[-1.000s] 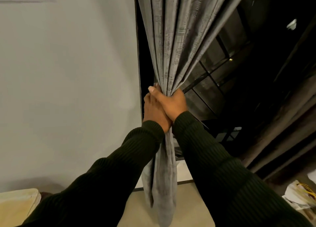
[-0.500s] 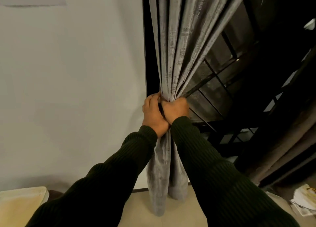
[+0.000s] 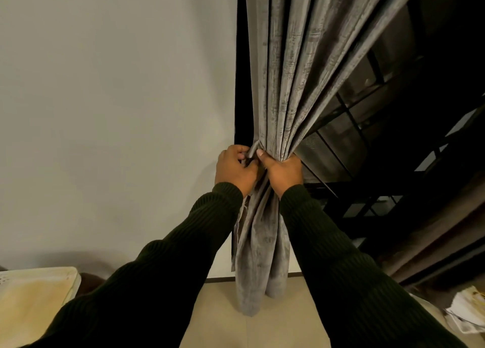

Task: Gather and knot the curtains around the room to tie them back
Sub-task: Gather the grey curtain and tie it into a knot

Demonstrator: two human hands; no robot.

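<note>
Grey curtain hangs at the left edge of the window, bunched into one column at mid-height; folds fan out above the bunch, and the tail below drops straight to the floor, hem touching or just above it.

Left hand: on the curtain's left edge, fingers curled, pinching a fold of fabric at the bunch point. Gripping curtain.

Right hand: just right of the left hand, touching it or nearly so. Thumb laid up across the front of the bunch, fingers wrapped round behind it, out of sight. Gripping curtain.

Both arms in dark ribbed sleeves, reaching forward on either side of the curtain tail.

No knot visible in the curtain.

Relative to the curtain:
- Left: plain pale wall; dark window frame strip runs right beside the curtain edge.
- Right: dark window glass with black grille bars; further right, a second, darker curtain hanging at a slant.
- Lower left: a cream pad or cushion at frame edge, can't tell what it is.
- Lower right: pile of papers at frame edge.
</note>
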